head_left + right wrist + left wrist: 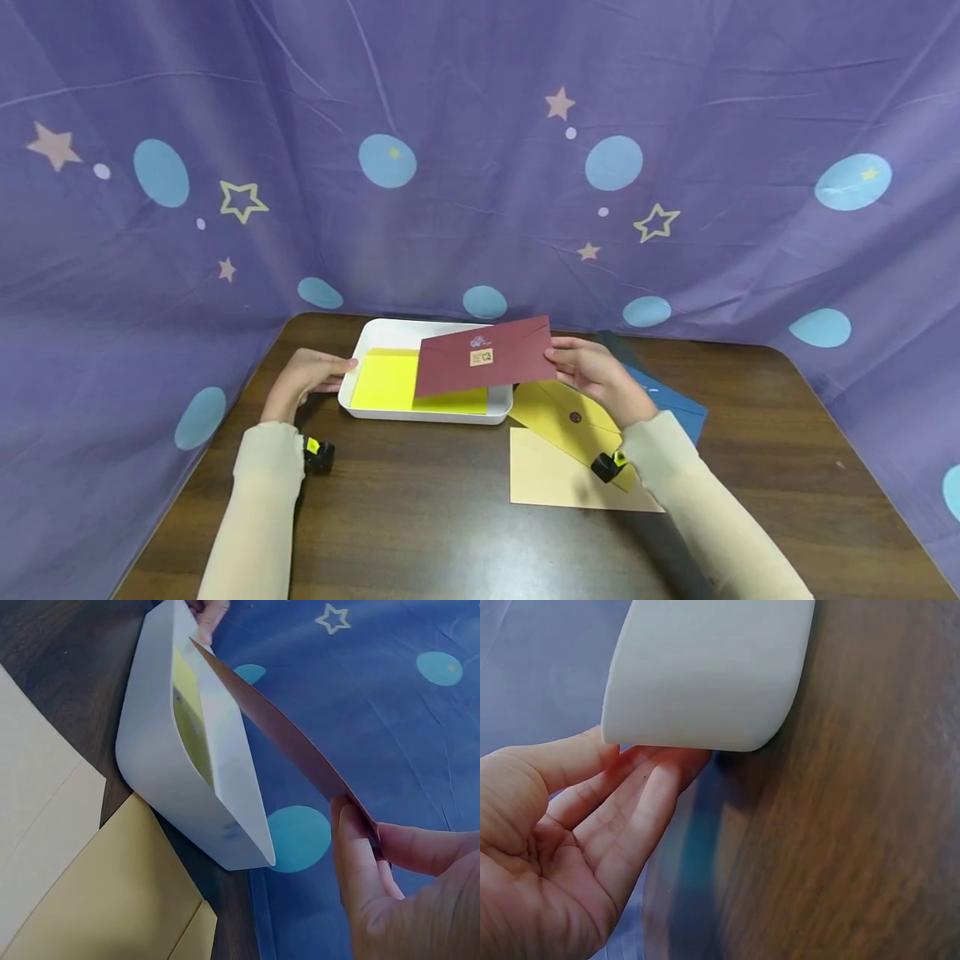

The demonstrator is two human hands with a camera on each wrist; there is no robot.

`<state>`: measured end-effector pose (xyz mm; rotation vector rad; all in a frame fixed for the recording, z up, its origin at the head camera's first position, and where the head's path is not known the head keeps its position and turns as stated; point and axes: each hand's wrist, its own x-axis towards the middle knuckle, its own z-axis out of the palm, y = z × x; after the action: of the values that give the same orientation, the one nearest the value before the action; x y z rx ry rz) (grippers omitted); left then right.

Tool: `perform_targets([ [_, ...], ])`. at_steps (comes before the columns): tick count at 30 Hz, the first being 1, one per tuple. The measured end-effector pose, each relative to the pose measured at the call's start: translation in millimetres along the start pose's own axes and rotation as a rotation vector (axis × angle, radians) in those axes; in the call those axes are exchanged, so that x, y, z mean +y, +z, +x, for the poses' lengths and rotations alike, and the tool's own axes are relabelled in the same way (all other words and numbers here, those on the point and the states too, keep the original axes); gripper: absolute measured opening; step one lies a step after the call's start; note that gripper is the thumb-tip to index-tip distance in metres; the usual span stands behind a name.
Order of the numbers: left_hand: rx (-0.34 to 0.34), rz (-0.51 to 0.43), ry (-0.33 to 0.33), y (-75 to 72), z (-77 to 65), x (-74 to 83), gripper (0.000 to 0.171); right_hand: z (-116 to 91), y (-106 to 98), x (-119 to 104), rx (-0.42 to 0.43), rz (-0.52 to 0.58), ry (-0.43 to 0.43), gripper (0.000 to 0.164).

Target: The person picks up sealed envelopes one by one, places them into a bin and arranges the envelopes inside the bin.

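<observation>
Between thumb and fingers my right hand (596, 375) pinches the right end of a dark red envelope (517, 350). This envelope, with a small stamp on its face, hangs tilted over a white tray (426, 417); the right wrist view shows its edge (292, 746) above the rim. Inside the tray lies a bright yellow envelope (384, 382), partly hidden by the red one. At the tray's left end my left hand (311, 375) grips the wall, its thumb at the rim and its fingers reaching underneath, as the left wrist view shows.
Right of the tray, a mustard envelope (551, 417) with a round seal overlaps a cream envelope (555, 475). A blue envelope (678, 404) lies partly behind the right forearm. The brown table (420, 517) ends at a purple curtain (480, 167) behind.
</observation>
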<state>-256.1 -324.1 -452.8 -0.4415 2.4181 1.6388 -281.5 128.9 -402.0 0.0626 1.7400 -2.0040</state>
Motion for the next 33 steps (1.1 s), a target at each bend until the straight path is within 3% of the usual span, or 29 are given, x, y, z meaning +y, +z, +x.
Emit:
perform_targets([
  [19,-0.009,-0.017,0.011,-0.4,0.9,-2.8,0.055,9.1,23.5,3.5,0.075,-0.078,0.009,0.030],
  [33,0.002,-0.031,-0.053,-0.4,2.0,0.8,0.057,11.4,39.4,10.4,0.097,-0.163,-0.003,0.031],
])
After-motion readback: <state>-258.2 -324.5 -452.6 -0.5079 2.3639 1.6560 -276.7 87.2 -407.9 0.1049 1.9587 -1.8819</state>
